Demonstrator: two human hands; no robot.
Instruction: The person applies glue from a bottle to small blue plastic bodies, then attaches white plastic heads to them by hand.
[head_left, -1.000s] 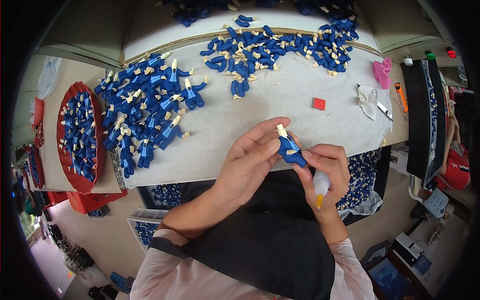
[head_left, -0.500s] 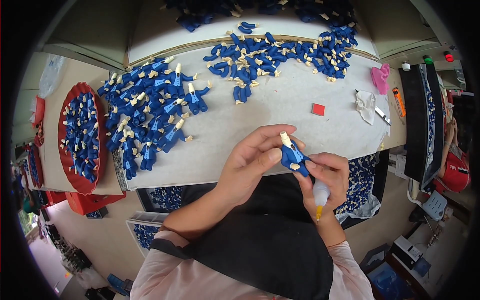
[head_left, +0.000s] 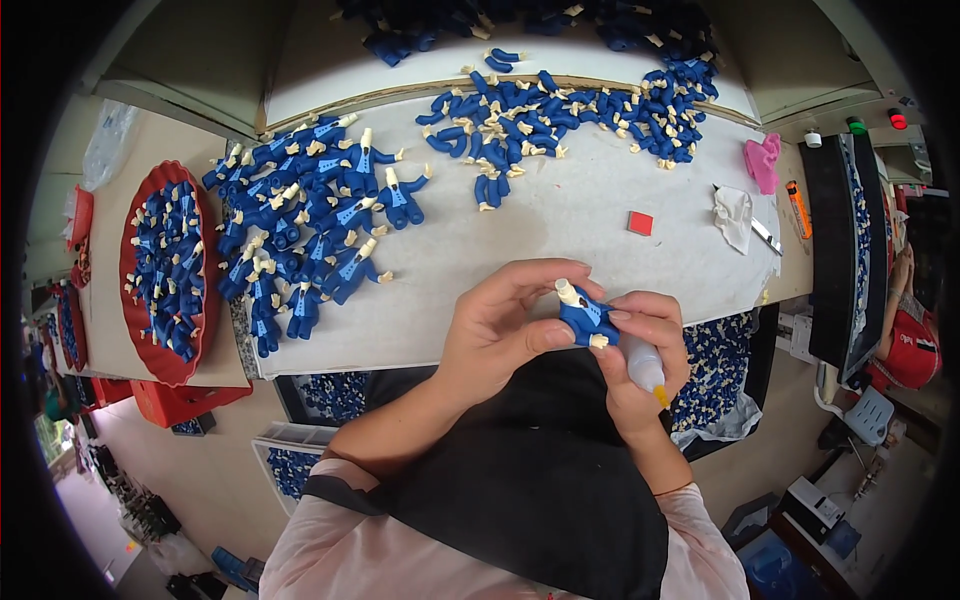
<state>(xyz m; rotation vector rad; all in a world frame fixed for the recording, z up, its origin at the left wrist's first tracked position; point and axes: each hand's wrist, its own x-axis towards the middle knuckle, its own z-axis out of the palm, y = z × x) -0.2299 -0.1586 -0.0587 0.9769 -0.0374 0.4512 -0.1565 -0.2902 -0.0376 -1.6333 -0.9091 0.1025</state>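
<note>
A small toy figure body [head_left: 587,318] in a blue suit, with a cream neck peg, is held between my two hands above the near edge of the table. My left hand [head_left: 492,325] is closed on it, with the thumb below and the fingers behind. My right hand [head_left: 662,335] pinches the figure's right side with thumb and forefinger. Tucked in the right palm is a white squeeze bottle [head_left: 644,362] with a yellow nozzle pointing down toward me. Many similar blue bodies [head_left: 355,212] lie heaped to the left, and loose blue arms [head_left: 520,125] lie at the back.
A red scalloped tray [head_left: 205,325] full of figures stands at the left. On the table's right side are a red square [head_left: 640,223], a crumpled white tissue [head_left: 734,215], a pink cloth [head_left: 763,162] and an orange cutter [head_left: 798,209]. A dark conveyor [head_left: 838,250] runs beyond.
The figure has tilted between my fingers, so its legs show less. The bottle's nozzle has swung to the right and slightly up. Both hands keep their hold.
</note>
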